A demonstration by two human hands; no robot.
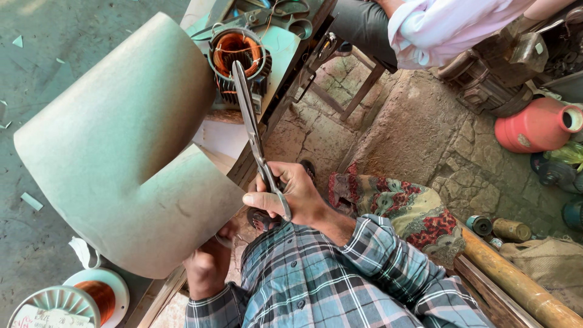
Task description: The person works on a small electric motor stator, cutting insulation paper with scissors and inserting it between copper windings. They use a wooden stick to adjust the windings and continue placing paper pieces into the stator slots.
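My right hand [296, 195] grips the handles of long metal scissors [250, 121], whose blades point up and away from me. My left hand [207, 265] holds the lower edge of a large curled sheet of pale green insulation paper [121, 152]; the sheet hides most of its fingers. The scissors run along the sheet's right edge, with their tips over a motor stator [238, 58] with copper windings on the bench behind.
A spool of copper wire [91, 297] stands at the lower left. More scissors and tools [285, 15] lie on the bench top. Another person in a pink shirt [443, 27] sits at the top right. A red motor housing [534, 124], patterned cloth [407, 206] and a wooden pole [516, 279] lie on the stone floor.
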